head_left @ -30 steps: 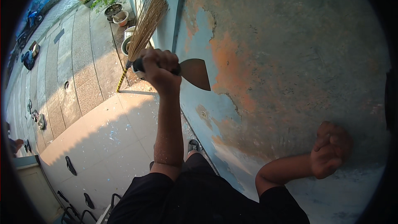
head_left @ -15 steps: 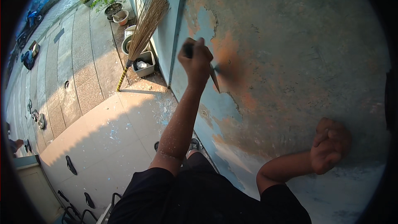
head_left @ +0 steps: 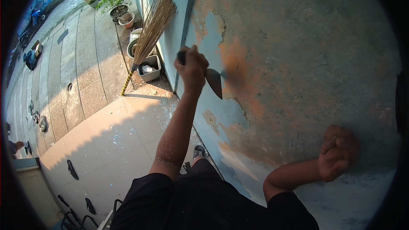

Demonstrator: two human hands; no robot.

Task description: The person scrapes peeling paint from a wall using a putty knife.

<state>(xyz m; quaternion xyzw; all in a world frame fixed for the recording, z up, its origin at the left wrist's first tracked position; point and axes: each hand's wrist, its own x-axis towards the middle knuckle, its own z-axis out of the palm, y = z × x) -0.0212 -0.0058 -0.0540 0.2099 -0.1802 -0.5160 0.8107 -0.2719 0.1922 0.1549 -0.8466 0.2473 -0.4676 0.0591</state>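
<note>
My left hand [head_left: 194, 72] is wrapped round the black handle of a trowel [head_left: 215, 85] with a pointed metal blade. The blade's tip points downward, close to the ragged edge of light blue paint [head_left: 208, 32] on the wall [head_left: 306, 59]. Beyond that edge the wall shows bare grey plaster with orange patches. White specks dot my left forearm. Farther right, my right hand [head_left: 338, 153] is curled into a loose fist against the bare plaster, and no object shows in it.
A stick broom [head_left: 155, 27] with a striped handle leans at the wall's corner, beside a grey bin [head_left: 150, 69]. Paint flakes [head_left: 116, 137] litter the tiled floor. Potted plants [head_left: 117, 10] stand farther off. Black sandals [head_left: 72, 169] lie at the lower left.
My left hand has drawn left and slightly down with the trowel, and the blade now shows broader. My right hand has stayed in about the same place.
</note>
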